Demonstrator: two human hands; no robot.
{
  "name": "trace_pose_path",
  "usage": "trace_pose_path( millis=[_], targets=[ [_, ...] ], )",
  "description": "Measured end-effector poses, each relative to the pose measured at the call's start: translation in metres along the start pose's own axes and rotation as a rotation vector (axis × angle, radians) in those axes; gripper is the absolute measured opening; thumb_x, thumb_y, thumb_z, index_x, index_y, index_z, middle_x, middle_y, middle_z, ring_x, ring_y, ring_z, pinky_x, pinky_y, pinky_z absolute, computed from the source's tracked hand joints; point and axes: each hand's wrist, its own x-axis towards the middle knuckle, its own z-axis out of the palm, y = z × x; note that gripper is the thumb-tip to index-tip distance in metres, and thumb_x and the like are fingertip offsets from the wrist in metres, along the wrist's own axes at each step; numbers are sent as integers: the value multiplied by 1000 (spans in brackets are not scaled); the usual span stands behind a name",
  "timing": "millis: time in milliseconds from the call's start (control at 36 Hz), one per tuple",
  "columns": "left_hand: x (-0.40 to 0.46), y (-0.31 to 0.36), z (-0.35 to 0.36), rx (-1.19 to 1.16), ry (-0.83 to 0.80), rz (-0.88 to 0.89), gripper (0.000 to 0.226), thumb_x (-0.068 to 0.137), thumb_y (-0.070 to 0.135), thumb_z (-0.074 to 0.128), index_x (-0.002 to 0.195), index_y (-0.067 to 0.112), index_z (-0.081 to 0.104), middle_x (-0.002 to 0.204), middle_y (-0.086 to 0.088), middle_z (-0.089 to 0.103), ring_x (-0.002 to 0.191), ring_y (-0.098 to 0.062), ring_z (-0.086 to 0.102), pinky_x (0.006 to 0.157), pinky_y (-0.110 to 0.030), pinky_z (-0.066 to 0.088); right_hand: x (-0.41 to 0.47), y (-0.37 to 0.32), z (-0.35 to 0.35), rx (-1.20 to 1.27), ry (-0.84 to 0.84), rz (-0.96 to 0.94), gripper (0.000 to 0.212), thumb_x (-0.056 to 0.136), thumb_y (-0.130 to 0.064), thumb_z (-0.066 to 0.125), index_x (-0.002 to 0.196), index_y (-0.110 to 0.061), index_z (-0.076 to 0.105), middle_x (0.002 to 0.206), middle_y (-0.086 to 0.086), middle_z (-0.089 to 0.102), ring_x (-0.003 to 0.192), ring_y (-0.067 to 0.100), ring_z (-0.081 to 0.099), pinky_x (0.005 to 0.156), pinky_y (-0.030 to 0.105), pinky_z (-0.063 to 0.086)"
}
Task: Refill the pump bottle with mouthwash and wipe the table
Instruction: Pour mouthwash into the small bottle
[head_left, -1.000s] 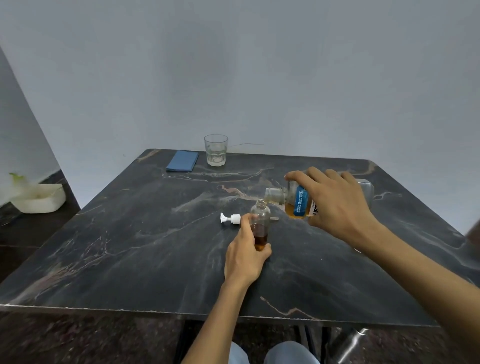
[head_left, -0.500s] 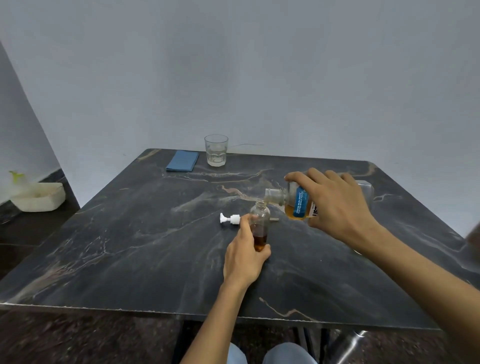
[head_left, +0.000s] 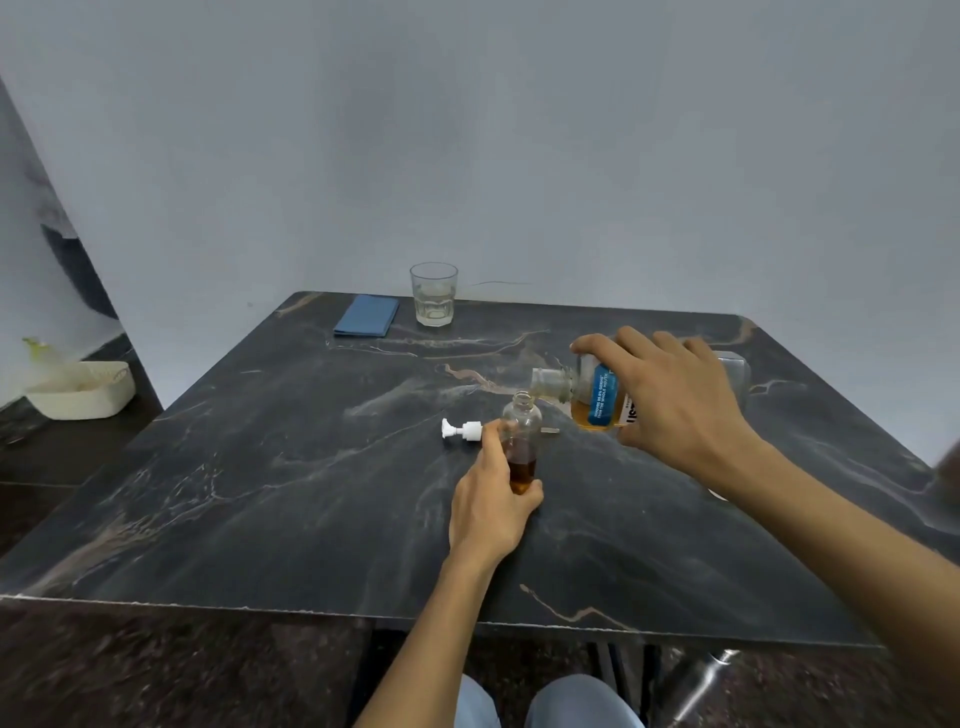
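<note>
Two hands on two bottles, mouthwash tipped over the open neck

Both hands are busy at the middle of the dark marbled table (head_left: 218, 499). The left hand (head_left: 493, 506) has its grip wrapped around the lower part of the small clear pump bottle (head_left: 521, 427), which stands upright on the table with its neck uncapped; amber liquid fills roughly its lower third. The right hand (head_left: 670, 402) grips the larger mouthwash bottle (head_left: 597, 397) from above, fingers curled over its blue label, holding it tipped nearly flat in the air. Its open mouth points left and sits just above and to the right of the pump bottle's neck. Amber mouthwash pools along the lower side of the tipped bottle; whether any is flowing cannot be told.

The white pump head (head_left: 462, 430) lies on its side on the table just left of the pump bottle. At the far edge, a folded blue cloth (head_left: 367, 315) lies beside a clear drinking glass (head_left: 433, 294). A white basket (head_left: 83, 389) sits off the table to the left.
</note>
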Motion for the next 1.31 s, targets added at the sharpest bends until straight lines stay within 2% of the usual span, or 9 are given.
trace_pose_path(
  millis=[139,278,444,889,1139,1306],
  targets=[
    [0,1,0,-1,-3,2,69,82,28,68,120,47,15,127,3,54,109,-18,56,81,-23,36,0,1,0,-7,1,-3,91,63,-28,83,129,-41,22,115,-5,54,99,20,53,88,38,40],
    [0,1,-1,-8,-8,-4,68,82,27,68,127,40,19,129,2,54,110,-19,57,82,-26,39,0,0,-2,-15,-9,-4,92,63,-29,83,129,-42,19,118,-4,53,104,21,53,92,40,40],
    [-1,1,-1,-14,-1,0,67,82,27,68,127,39,20,127,3,55,108,-19,57,79,-23,37,1,-1,-4,-21,-7,-13,91,63,-28,83,129,-41,22,115,-4,53,101,22,53,89,40,40],
    [-1,1,-1,-17,10,11,65,82,26,68,116,47,17,124,2,57,107,-20,58,79,-26,39,1,0,-5,-26,-10,-15,88,65,-26,81,131,-40,23,114,-4,52,100,21,52,89,38,39],
    [0,1,0,-10,17,10,66,81,27,69,115,48,17,123,2,57,106,-22,58,79,-27,39,1,1,-3,-40,-4,-16,88,66,-30,81,129,-42,21,115,-6,51,101,21,52,88,38,39],
    [0,1,-1,-14,7,4,67,81,27,69,122,42,18,124,2,56,106,-22,58,80,-29,41,1,-1,-5,-38,2,-20,87,67,-33,81,130,-41,22,117,-5,52,104,21,52,90,39,39]
  ],
)
